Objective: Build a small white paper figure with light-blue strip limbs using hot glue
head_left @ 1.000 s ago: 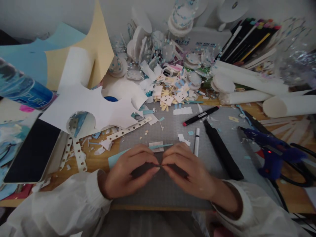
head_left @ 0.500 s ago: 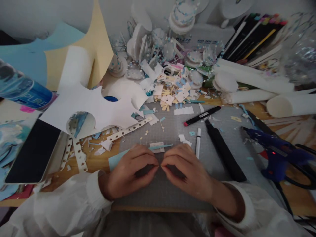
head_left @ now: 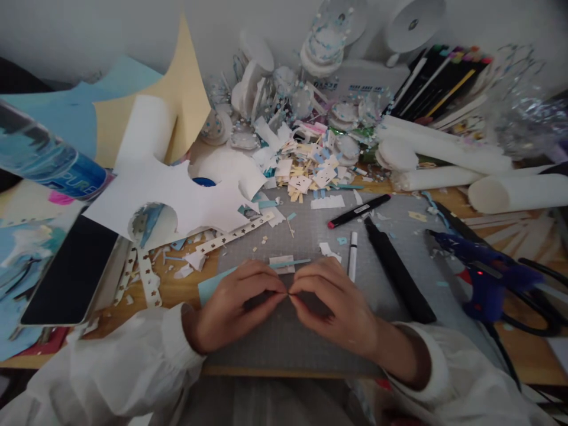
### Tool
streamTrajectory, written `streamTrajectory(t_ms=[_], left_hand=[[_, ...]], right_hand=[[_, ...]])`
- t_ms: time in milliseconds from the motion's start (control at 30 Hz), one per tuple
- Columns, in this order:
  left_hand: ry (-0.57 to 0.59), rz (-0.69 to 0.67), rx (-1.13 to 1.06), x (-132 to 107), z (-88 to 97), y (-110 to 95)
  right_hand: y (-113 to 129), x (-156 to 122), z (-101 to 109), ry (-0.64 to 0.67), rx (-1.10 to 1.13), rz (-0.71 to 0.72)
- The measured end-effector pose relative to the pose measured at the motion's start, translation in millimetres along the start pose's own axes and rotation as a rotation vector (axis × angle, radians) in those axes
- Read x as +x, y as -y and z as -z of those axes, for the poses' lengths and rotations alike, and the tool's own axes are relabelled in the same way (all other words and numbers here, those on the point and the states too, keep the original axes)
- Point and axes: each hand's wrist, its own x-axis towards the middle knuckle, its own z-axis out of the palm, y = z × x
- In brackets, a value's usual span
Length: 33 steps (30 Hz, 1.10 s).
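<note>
My left hand [head_left: 242, 305] and my right hand [head_left: 335, 305] meet over the grey cutting mat [head_left: 293, 349]. Each pinches thumb against fingertips, and the tips nearly touch. Whatever sits between them is too small to make out. Just behind the fingertips lies a small pale paper rectangle [head_left: 284, 269], with a thin light-blue paper strip [head_left: 298, 262] across it. A light-blue paper sheet [head_left: 209, 288] is partly hidden beneath my left hand. A white pen [head_left: 352, 255] rests beyond my right hand, near a long black tool or pen-like case [head_left: 399, 269].
A blue glue gun [head_left: 488, 266] with a lit red light lies at the right. Behind the mat is a heap of small paper cut-outs [head_left: 310, 165]. Cut white paper [head_left: 204, 207], a phone [head_left: 71, 272] and a water bottle [head_left: 53, 157] crowd the left. A black marker [head_left: 359, 211] lies farther back.
The view has shifted slightly, so the desk items sit a little lower at the back. Both hands keep their pinch, with the fingertips now almost together.
</note>
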Motion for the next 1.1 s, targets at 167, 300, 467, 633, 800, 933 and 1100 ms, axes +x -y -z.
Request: streamTrajectory(t_ms=[167, 300, 467, 633, 800, 933, 1100], left_hand=[[0.016, 0.049, -0.08, 0.2, 1.3, -1.1], [0.007, 0.149, -0.19, 0.9, 0.6, -4.8], [0.007, 0.267, -0.292, 2.7, 3.2, -9.2], [-0.135, 0.302, -0.352, 7.0, 8.3, -7.4], [-0.19, 0.354, -0.44, 8.0, 8.9, -3.7], [-0.236, 0.453, -0.502, 6.2, 9.4, -1.1], [-0.286, 0.521, -0.637, 4.5, 9.0, 4.2]], right_hand=[[1.4, 2.3, 1.5, -0.027, 0.0, 0.039], [2.6, 3.6, 2.6, -0.029, -0.08, 0.121], [1.4, 0.2, 2.0, -0.062, -0.098, 0.231], [-7.2, -0.9, 9.8, -0.245, -0.085, 0.062], [-25.6, 3.6, 15.5, -0.309, -0.17, -0.227], [-34.7, 4.8, 13.4, -0.25, -0.174, -0.214], [-30.1, 6.1, 16.2, -0.288, -0.236, -0.21]])
